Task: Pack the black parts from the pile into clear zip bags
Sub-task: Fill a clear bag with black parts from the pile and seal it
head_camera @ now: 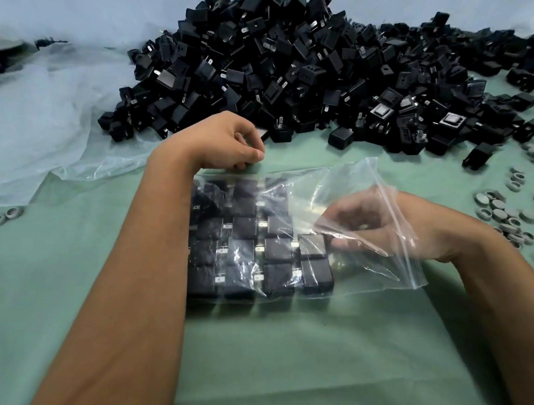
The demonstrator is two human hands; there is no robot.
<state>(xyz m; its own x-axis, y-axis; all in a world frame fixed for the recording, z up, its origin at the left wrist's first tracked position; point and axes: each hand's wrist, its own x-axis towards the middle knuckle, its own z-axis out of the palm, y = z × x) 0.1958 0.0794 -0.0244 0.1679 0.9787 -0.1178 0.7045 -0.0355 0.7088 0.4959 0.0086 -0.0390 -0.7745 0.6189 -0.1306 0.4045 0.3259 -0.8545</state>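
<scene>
The right hand (385,228), inside the clear plastic zip bag (375,194), pinches a black boxy part (312,246), extending the packed rows. The left hand (228,145), fingers curled, pins the bag's far edge to the green-covered table (307,371).

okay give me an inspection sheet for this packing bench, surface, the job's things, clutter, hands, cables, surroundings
Surface: green cloth covers the bench.
Job's things: large pile of black parts at the back; clear zip bag lying flat in the middle, black parts inside in neat rows, its open mouth to the right.
Clutter: grey rings scattered on the right, a couple more at the left edge; loose plastic sheet on the left.
Hands: left hand at the bag's far edge by the pile, fingers curled, what it holds unclear; right hand inside the bag mouth, fingertips at a part.
Cables: nothing seen.
Surroundings: pale sheet behind the pile; nothing else seen.
</scene>
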